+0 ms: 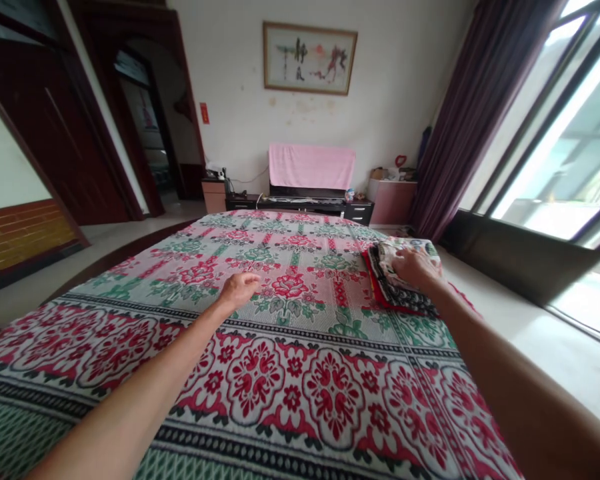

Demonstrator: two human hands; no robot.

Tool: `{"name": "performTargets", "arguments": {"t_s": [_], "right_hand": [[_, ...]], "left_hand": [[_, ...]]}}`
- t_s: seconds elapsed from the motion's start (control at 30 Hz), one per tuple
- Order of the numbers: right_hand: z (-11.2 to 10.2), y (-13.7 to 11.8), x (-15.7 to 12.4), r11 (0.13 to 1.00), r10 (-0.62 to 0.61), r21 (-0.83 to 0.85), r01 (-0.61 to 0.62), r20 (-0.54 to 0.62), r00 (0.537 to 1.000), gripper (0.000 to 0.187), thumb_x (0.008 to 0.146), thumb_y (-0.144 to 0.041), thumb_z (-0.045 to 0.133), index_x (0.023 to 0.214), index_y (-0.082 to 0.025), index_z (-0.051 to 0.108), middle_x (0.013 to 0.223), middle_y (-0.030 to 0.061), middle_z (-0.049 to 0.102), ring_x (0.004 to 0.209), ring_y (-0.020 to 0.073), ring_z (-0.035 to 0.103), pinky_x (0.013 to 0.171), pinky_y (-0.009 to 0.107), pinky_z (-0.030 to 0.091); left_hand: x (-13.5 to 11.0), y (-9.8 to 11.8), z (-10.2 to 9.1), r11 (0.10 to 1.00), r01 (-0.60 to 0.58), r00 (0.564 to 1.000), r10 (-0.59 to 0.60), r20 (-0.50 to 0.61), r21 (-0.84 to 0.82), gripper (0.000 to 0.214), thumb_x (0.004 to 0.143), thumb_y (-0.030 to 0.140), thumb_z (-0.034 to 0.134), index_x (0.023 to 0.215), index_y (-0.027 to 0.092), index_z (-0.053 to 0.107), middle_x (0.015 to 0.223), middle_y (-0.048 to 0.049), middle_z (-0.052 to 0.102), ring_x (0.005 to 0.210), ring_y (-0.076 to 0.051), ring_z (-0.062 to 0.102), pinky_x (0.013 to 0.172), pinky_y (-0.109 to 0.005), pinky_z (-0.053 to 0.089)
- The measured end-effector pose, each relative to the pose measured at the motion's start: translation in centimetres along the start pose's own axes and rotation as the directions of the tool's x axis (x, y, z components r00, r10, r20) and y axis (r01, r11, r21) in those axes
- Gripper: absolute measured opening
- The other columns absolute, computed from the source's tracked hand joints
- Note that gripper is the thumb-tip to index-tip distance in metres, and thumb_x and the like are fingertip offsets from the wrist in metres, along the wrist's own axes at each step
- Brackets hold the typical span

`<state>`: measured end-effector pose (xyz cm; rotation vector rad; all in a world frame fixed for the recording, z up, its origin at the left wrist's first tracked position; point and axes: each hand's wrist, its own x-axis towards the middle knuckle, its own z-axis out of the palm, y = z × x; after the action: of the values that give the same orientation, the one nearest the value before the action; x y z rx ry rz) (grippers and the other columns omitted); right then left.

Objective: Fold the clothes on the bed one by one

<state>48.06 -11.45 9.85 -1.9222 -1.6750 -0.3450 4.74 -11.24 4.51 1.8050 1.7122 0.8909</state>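
A large woven cover (290,373) with red, pink, green and black flower patterns spreads before me. Above its middle is my left hand (240,290), its fingers curled in and nothing visible in them. On the right side of the cover lies a stack of folded cloths: a red one (375,283) low down, a black-and-white patterned one (405,295) over it, and a pale flowered cloth (390,248) on top. My right hand (419,267) rests on that pale cloth, fingers apart over its surface.
Against the far wall stands a low black cabinet (359,212) with a pink cloth (310,167) draped over something above it. Small cabinets flank it. A purple curtain (460,120) and large window are at right; dark doors (40,127) are at left.
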Motion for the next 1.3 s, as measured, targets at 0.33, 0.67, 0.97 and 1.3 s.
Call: {"name": "performTargets", "arguments": {"t_s": [0.33, 0.67, 0.97, 1.3], "right_hand": [[6.5, -13.8, -9.3, 0.900, -0.399, 0.215, 0.379, 0.058, 0.915, 0.028, 0.081, -0.014, 0.045, 0.100, -0.017, 0.065, 0.099, 0.0082, 0.068, 0.092, 0.0195, 0.060, 0.086, 0.029, 0.043], [8.1, -15.5, -12.3, 0.852, -0.466, 0.342, 0.397, 0.146, 0.873, 0.022, 0.085, -0.019, 0.045, 0.095, -0.017, 0.065, 0.103, 0.0073, 0.067, 0.097, 0.0167, 0.059, 0.091, 0.028, 0.043], [8.0, -15.2, -12.6, 0.830, -0.494, 0.364, 0.424, 0.123, 0.861, 0.023, 0.084, -0.018, 0.045, 0.095, -0.017, 0.066, 0.102, 0.0087, 0.067, 0.096, 0.0181, 0.060, 0.090, 0.031, 0.045], [6.3, -15.1, -13.2, 0.786, -0.547, 0.400, 0.471, 0.093, 0.832, 0.020, 0.083, -0.017, 0.045, 0.092, -0.018, 0.063, 0.097, 0.0082, 0.065, 0.091, 0.0180, 0.059, 0.086, 0.031, 0.046]], "left_hand": [[-2.6, -6.6, -0.3, 0.796, -0.454, 0.860, 0.509, -0.038, 0.401, 0.029, 0.079, 0.013, 0.045, 0.087, 0.018, 0.072, 0.098, -0.0071, 0.070, 0.095, -0.019, 0.063, 0.091, -0.032, 0.047], [-3.1, -8.4, -0.3, 0.698, -0.554, 0.788, 0.615, 0.017, 0.454, 0.027, 0.086, 0.018, 0.043, 0.096, 0.018, 0.068, 0.096, -0.0064, 0.066, 0.092, -0.018, 0.061, 0.089, -0.030, 0.047], [-4.3, -8.4, -0.4, 0.655, -0.554, 0.793, 0.603, 0.086, 0.513, 0.029, 0.089, 0.020, 0.040, 0.102, 0.017, 0.065, 0.101, -0.0084, 0.063, 0.094, -0.019, 0.059, 0.090, -0.032, 0.046], [-5.4, -7.6, -1.2, 0.689, -0.532, 0.810, 0.583, 0.060, 0.493, 0.032, 0.090, 0.021, 0.039, 0.107, 0.017, 0.065, 0.107, -0.0098, 0.063, 0.098, -0.020, 0.059, 0.093, -0.033, 0.046]]}}
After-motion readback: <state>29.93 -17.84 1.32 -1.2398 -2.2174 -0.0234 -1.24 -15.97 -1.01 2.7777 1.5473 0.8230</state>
